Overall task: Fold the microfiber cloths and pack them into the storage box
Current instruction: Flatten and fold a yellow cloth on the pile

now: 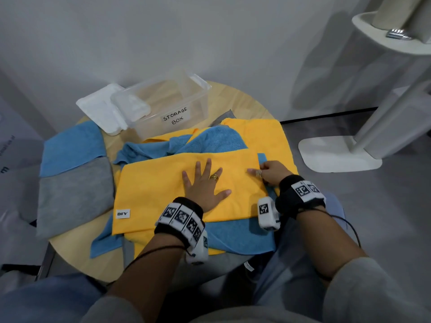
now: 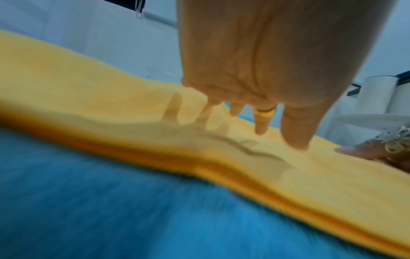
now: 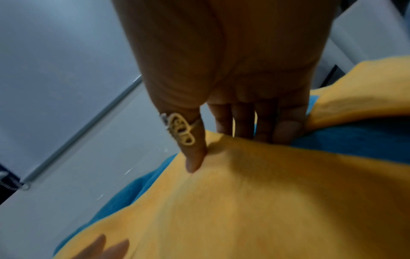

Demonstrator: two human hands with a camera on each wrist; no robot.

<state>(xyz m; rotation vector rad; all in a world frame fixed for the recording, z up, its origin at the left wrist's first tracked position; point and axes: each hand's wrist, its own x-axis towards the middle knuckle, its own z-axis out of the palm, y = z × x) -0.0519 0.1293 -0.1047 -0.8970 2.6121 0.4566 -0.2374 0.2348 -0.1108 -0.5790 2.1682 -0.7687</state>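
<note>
The left hand (image 1: 205,185) lies flat, fingers spread, pressing the half-folded yellow microfiber cloth (image 1: 163,190) at desk centre. At 3 o'clock, the right hand (image 1: 268,172) pinches the cloth's edge. Uneven pull may skew the fold. The clear plastic storage box (image 1: 172,106) stands at 12 o'clock, empty.

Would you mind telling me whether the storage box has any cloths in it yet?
Empty, as far as shown: the storage box is clear, its lid off beside it, no cloth inside.

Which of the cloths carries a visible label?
The yellow cloth under the left hand: a white DIY tag sits at its near-left corner; other cloths show none.
</note>
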